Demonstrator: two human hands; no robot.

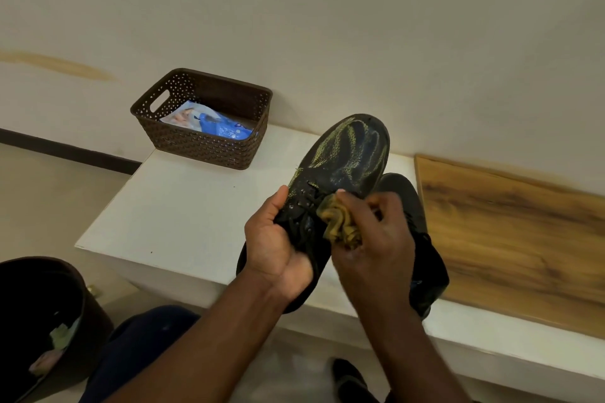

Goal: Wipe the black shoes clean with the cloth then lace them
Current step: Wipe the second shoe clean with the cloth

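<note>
Black shoe [340, 160] held mid-frame over white worktop [183, 206], left hand [278, 239] gripping its laced midsection; right hand [370, 232] clenched on yellowish cloth [337, 222] at the vamp. Best to wipe firmly toeward. Second shoe [415, 222] behind.

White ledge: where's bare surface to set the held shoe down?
Free: the white ledge between the brown basket and the left hand, out to its front edge. The wood board at right is also bare. Crowded: the middle, where the held shoe, cloth, right hand and second shoe bunch together.
</note>
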